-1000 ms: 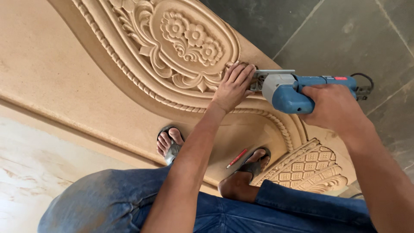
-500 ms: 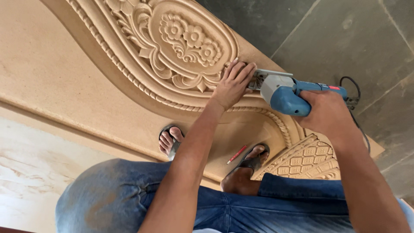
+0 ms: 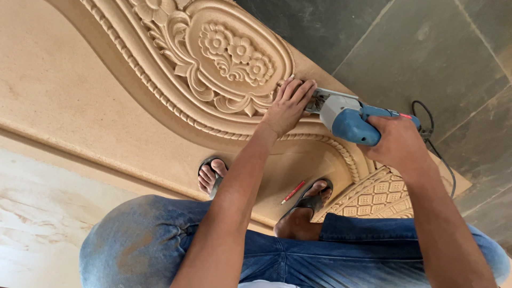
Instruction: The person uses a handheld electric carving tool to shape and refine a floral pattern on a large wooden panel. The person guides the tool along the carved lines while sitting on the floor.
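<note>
We find the right hand (image 3: 397, 143) clenched around the blue power tool (image 3: 349, 118), which lies at the carved panel (image 3: 160, 90) edge. Left hand (image 3: 288, 106) fingers lie close together, pressed flat on the tool's front end and the carving.

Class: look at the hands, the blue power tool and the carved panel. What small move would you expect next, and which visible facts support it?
Probably a short advance of the power tool along the carved panel edge. The right hand holds its handle; the left hand presses by its nose, right at the carved border.
</note>
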